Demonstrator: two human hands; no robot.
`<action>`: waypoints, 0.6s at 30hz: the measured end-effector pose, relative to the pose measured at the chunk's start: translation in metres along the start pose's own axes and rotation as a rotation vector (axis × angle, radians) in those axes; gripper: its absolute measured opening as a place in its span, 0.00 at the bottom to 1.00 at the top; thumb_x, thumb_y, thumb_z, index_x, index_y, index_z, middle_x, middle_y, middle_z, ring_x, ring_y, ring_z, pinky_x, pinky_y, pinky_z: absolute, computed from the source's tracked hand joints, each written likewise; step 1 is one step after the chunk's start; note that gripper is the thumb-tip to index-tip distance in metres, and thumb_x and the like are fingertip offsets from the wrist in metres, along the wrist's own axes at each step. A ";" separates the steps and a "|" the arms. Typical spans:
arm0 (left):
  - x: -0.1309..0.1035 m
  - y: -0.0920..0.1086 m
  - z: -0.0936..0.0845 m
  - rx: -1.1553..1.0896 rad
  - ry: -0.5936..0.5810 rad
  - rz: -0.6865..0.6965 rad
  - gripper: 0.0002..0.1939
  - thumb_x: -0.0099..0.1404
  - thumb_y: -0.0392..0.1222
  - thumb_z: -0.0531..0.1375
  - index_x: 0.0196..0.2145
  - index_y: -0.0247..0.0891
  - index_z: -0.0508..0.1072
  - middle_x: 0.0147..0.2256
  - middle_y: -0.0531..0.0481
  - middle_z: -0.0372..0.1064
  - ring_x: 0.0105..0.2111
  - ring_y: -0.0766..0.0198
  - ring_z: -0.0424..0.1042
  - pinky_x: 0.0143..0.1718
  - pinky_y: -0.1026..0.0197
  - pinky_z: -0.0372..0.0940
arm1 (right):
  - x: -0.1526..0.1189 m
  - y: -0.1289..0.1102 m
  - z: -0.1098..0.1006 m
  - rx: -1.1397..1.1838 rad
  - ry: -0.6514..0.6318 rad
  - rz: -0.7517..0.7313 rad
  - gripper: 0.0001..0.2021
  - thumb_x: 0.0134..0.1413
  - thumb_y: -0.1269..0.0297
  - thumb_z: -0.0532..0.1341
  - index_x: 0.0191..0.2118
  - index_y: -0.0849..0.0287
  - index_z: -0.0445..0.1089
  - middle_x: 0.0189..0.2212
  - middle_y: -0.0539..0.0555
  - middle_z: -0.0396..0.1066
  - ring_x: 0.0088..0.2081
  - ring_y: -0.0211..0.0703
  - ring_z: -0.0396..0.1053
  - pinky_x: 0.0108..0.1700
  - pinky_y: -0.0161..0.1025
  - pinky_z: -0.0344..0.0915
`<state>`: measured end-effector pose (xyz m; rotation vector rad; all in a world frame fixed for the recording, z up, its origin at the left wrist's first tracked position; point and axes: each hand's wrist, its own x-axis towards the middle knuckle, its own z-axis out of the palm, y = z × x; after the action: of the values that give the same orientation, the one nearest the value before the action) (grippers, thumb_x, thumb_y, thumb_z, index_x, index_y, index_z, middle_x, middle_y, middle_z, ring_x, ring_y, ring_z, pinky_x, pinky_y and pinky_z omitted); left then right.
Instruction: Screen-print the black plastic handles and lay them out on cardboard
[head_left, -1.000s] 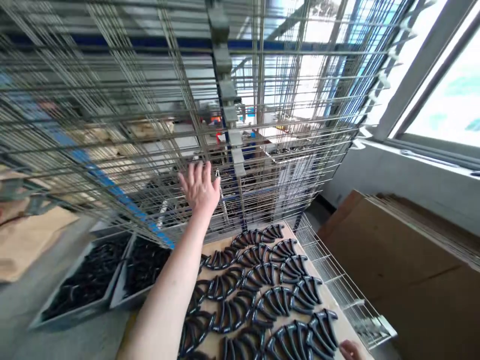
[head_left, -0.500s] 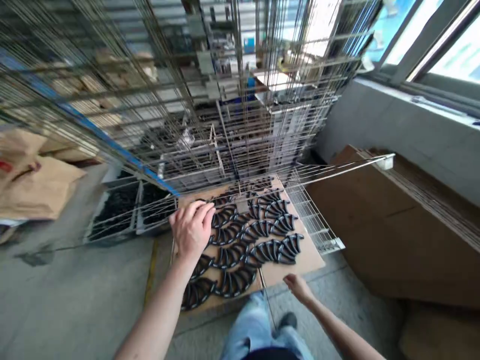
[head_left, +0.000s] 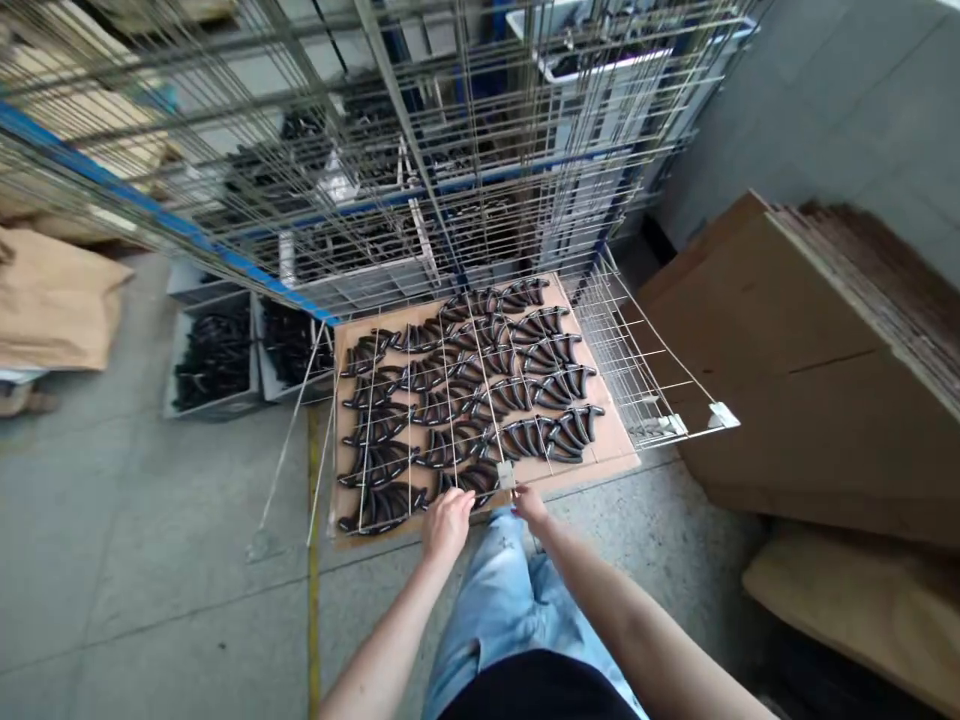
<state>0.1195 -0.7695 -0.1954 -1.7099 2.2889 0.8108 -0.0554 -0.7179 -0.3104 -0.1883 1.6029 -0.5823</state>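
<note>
Glossy black on the curved pieces point(head_left: 384, 508), fanned row after row over the tan cardboard sheet point(head_left: 611, 445), here's the wire shelf point(head_left: 489, 400) ruling thin pale stripes across! Bright blue rack bar point(head_left: 180, 225), yellow floor line point(head_left: 313, 600), faded blue jeans point(head_left: 495, 590), black top point(head_left: 536, 690)!

Person is wearing faded light-blue jeans point(head_left: 499, 590), denim paling unevenly along the legs; a dark curved line is showing high on the left thigh. Black top point(head_left: 536, 690) is covering the waist. Left hand point(head_left: 448, 522), right hand point(head_left: 530, 505) and forearms point(head_left: 397, 625) are showing bare.
</note>
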 end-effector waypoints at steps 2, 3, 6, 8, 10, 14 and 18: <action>0.009 -0.002 0.017 0.011 -0.065 -0.018 0.18 0.71 0.41 0.49 0.50 0.43 0.76 0.44 0.48 0.74 0.43 0.62 0.72 0.45 0.63 0.62 | 0.010 0.001 0.011 0.023 -0.011 0.015 0.09 0.47 0.68 0.59 0.37 0.58 0.70 0.36 0.52 0.72 0.41 0.42 0.68 0.39 0.35 0.67; 0.014 -0.004 0.025 0.018 -0.100 -0.026 0.18 0.71 0.40 0.49 0.50 0.42 0.76 0.44 0.47 0.74 0.43 0.62 0.72 0.45 0.63 0.62 | 0.013 0.002 0.015 0.030 -0.015 0.023 0.08 0.47 0.68 0.59 0.36 0.58 0.69 0.36 0.52 0.72 0.41 0.42 0.68 0.39 0.35 0.67; 0.024 -0.007 0.043 0.041 -0.197 -0.034 0.19 0.70 0.41 0.50 0.54 0.42 0.73 0.46 0.46 0.74 0.43 0.61 0.72 0.45 0.61 0.63 | 0.014 0.003 0.009 0.028 -0.007 0.050 0.08 0.46 0.70 0.61 0.36 0.59 0.70 0.37 0.52 0.72 0.40 0.40 0.70 0.38 0.33 0.68; 0.029 -0.007 0.048 0.061 -0.244 -0.021 0.20 0.69 0.40 0.52 0.56 0.42 0.72 0.51 0.44 0.71 0.46 0.59 0.71 0.48 0.60 0.63 | 0.006 0.003 -0.012 0.007 0.031 0.077 0.10 0.46 0.70 0.61 0.38 0.59 0.71 0.39 0.54 0.72 0.37 0.38 0.71 0.36 0.33 0.68; 0.032 -0.002 0.047 0.089 -0.271 0.000 0.20 0.67 0.40 0.54 0.55 0.40 0.72 0.57 0.44 0.67 0.51 0.56 0.69 0.53 0.57 0.61 | -0.008 0.003 -0.046 -0.025 0.092 0.097 0.12 0.48 0.70 0.60 0.41 0.60 0.71 0.40 0.56 0.73 0.32 0.36 0.71 0.33 0.33 0.68; 0.036 0.017 0.034 0.153 -0.276 0.073 0.20 0.68 0.39 0.51 0.54 0.38 0.73 0.58 0.43 0.66 0.54 0.56 0.67 0.55 0.57 0.60 | -0.046 -0.005 -0.149 -0.103 0.267 0.080 0.15 0.51 0.72 0.56 0.43 0.62 0.73 0.38 0.57 0.75 0.28 0.35 0.72 0.30 0.32 0.67; 0.051 0.031 0.032 0.185 -0.245 0.152 0.20 0.68 0.39 0.48 0.50 0.39 0.76 0.55 0.44 0.69 0.53 0.59 0.70 0.55 0.60 0.62 | -0.084 -0.026 -0.286 -0.197 0.514 0.040 0.16 0.53 0.73 0.54 0.44 0.62 0.75 0.37 0.55 0.77 0.32 0.38 0.74 0.32 0.32 0.68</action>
<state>0.0686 -0.7896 -0.2346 -1.2954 2.2645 0.7613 -0.3264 -0.6297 -0.2207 -0.1587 2.1602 -0.4617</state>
